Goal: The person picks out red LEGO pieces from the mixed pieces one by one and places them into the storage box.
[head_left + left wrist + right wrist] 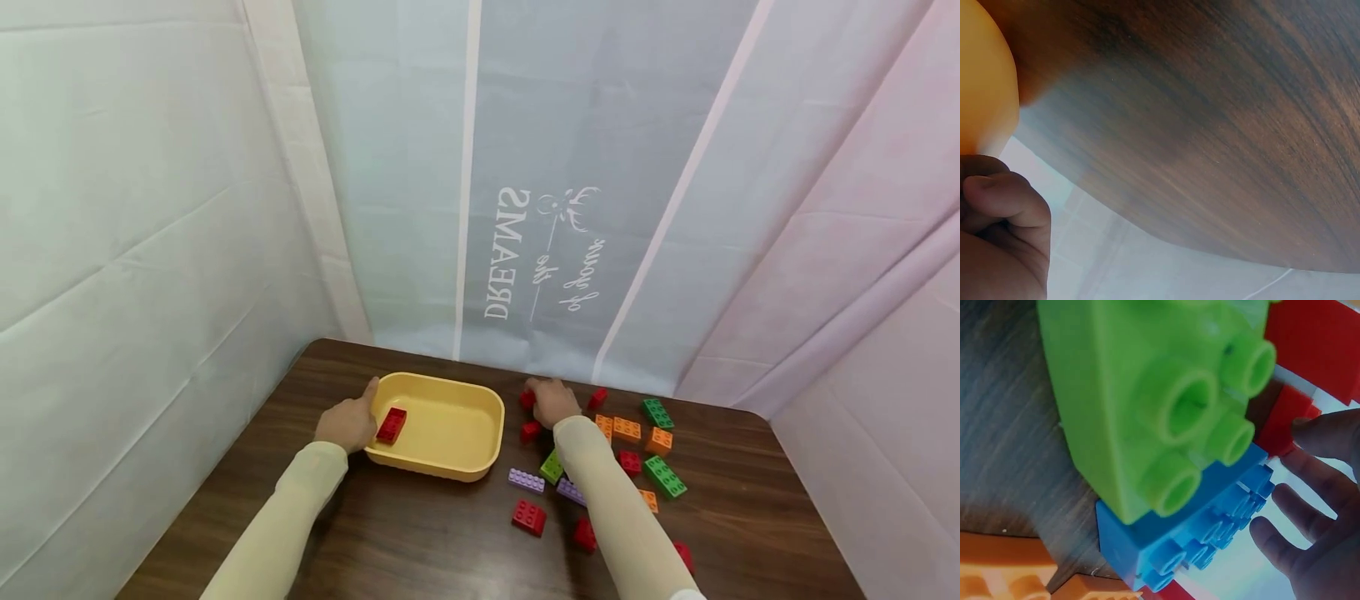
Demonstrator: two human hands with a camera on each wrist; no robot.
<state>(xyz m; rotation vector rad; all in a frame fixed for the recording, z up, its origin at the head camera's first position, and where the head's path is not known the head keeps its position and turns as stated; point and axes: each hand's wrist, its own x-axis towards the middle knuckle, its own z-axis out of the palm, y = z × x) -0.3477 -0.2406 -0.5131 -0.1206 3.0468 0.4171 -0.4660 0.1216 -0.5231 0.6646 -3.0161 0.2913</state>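
Note:
A shallow yellow tray (457, 472) stands at the left-middle of the table, one red brick (391, 425) lying inside by its left wall. My left hand (348, 423) grips the tray's left rim; in the left wrist view its curled fingers (1007, 197) meet the tray's edge (997, 81). Farther back, my right hand (555, 403) pinches a small red brick (1284, 422) between thumb and forefinger, the other fingers spread. Another red brick (530, 431) is just in front of that hand. A lime-green brick (1147, 412) and a blue brick (1172, 528) loom below it in the right wrist view.
Loose bricks spread around the right forearm: purple (527, 480), red (529, 517), orange (627, 429) and green (665, 477). The dark wooden table (420, 542) ends at a hanging grey cloth (405, 250) behind, with pale cloth on both sides.

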